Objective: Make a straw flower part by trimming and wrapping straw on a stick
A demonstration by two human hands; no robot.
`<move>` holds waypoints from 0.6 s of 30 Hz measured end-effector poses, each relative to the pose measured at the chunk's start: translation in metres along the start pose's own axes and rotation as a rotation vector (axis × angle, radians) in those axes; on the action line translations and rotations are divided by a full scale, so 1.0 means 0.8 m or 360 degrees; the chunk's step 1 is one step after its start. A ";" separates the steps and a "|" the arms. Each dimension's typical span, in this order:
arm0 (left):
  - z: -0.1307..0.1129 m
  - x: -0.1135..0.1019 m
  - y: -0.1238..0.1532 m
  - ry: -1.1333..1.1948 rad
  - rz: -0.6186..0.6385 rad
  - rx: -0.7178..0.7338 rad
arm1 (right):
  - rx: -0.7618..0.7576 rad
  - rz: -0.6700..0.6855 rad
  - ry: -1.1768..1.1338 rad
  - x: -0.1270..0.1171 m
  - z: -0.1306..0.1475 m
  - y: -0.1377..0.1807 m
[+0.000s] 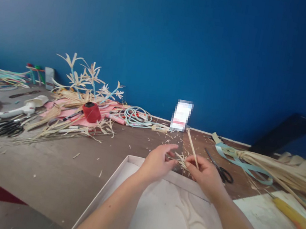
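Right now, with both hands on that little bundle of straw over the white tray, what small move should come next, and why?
Probably tighten the right hand's grip on the long strip while the left hand gathers the frayed straw bits. The bits splay loosely between the fingers, and the strip sticks up unsupported above the white tray.

Dry, pale straw strips (183, 159) over a matt white cardboard tray (118, 179) on smooth wood table (53, 168).

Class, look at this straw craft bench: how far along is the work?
Done: pale straw flowers stand finished at the back left. In hand: the left hand and right hand pinch a small straw tuft with a long strip above the white tray. Left: a large bundle of uncut straw lies at right.
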State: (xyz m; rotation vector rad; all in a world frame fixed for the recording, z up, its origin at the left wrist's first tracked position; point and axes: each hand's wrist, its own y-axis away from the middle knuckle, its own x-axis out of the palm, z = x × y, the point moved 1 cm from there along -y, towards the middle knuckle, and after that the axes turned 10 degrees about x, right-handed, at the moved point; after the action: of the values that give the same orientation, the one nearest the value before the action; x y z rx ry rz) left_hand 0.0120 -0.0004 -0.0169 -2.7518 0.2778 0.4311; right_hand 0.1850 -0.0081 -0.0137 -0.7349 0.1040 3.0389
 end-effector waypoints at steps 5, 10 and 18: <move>-0.004 -0.005 0.001 -0.0554 0.0004 0.0209 | -0.0124 -0.0081 0.0209 -0.002 -0.002 -0.002; -0.011 -0.006 0.002 -0.0767 -0.0023 0.0242 | -0.0159 -0.0109 0.0310 -0.002 0.000 -0.002; -0.013 -0.005 0.002 -0.0926 0.0049 0.0296 | -0.0197 -0.0137 0.0282 -0.001 0.002 0.000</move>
State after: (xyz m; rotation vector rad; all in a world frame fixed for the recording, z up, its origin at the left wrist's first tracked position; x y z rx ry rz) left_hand 0.0102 -0.0051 -0.0070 -2.3182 0.1960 1.1162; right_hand 0.1850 -0.0078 -0.0121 -0.9888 -0.1121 2.9148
